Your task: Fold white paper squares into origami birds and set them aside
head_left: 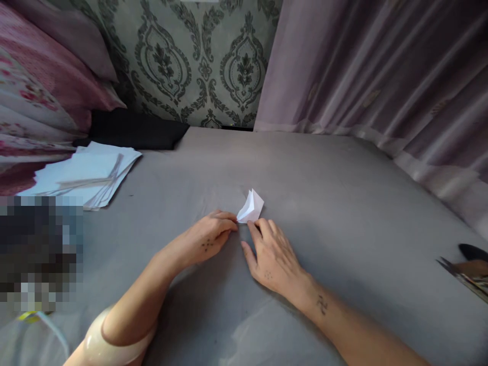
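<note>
A small piece of folded white paper [252,207] stands on the grey cloth surface [305,173], with creased flaps and a peak pointing up. At its left corner, my left hand [211,235] is closed, thumb and fingertips pinched together on the paper's tip. My right hand [272,254] lies to the right and nearer to me, palm down. Its index fingertip touches the paper's lower edge, while the thumb is spread away over the cloth. The undersides of both hands are hidden.
At the left lies a stack of white paper sheets [95,170], with a black folded item [137,129] behind it. Scissors [453,272] and other items sit at the right edge. A purple curtain [343,66] borders the right; a pixelated patch covers the left.
</note>
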`<state>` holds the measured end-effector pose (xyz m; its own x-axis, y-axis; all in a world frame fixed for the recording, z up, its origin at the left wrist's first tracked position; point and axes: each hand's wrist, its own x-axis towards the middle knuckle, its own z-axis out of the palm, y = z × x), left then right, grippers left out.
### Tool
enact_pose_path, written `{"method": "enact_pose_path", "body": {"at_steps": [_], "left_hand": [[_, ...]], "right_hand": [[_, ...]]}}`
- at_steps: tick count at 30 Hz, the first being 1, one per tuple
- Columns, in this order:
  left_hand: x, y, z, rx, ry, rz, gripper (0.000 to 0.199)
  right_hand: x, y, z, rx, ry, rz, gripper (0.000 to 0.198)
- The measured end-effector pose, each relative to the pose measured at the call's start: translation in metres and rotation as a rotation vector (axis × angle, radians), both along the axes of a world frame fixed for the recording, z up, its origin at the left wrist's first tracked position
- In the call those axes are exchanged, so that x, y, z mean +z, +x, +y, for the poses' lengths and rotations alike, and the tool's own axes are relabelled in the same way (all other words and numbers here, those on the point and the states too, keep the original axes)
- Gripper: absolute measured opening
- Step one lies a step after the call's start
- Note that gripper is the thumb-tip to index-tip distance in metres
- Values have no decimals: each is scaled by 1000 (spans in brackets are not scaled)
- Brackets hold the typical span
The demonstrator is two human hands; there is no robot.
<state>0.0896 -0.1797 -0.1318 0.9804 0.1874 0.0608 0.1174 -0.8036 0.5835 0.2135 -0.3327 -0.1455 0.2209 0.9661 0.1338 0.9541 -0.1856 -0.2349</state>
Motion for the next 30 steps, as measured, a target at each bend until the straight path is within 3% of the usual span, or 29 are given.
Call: {"method": "enact_pose_path", "body": {"at_steps": [8,16,30], "left_hand": [[-1,-5,9,38,-33,-2,30],[-1,-13,24,313,14,98,30],[-8,-11,23,300,60,53,29]], "right_hand": [[0,2,0,31,-23,-22,44],[5,1,10,63,-28,-59,44],[9,1,15,80,-45,-18,46]]}}
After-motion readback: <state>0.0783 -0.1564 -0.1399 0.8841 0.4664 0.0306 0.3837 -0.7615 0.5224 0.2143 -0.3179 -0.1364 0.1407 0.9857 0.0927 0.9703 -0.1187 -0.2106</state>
